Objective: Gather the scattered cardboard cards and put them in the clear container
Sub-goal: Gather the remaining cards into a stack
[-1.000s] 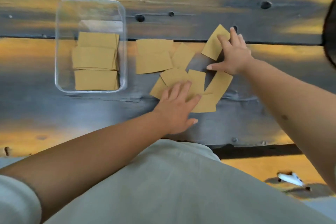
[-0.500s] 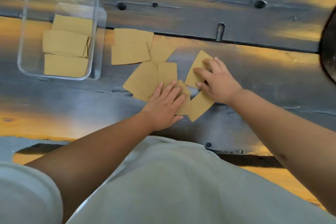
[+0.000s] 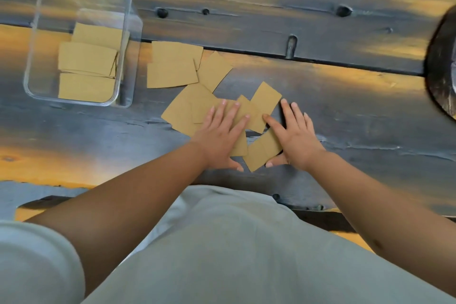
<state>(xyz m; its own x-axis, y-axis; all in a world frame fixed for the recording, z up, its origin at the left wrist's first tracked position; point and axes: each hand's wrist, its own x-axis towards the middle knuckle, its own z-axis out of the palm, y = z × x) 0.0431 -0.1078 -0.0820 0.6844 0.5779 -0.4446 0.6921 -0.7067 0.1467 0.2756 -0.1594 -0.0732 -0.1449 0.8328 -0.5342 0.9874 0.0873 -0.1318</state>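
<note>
right hand (image 3: pixel 293 136), flat like the left hand (image 3: pixel 222 133), has swept the far cardboard card (image 3: pixel 265 100) into the pile; scooping comes next.

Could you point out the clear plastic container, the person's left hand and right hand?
Clear plastic container (image 3: pixel 78 103): head view, near rim.
Left hand (image 3: pixel 219 138): head view, back of hand.
Right hand (image 3: pixel 297 139): head view, back of hand.

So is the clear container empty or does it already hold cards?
Partly filled. The clear container has no lid on and already holds several cardboard cards lying flat on its bottom.
</note>
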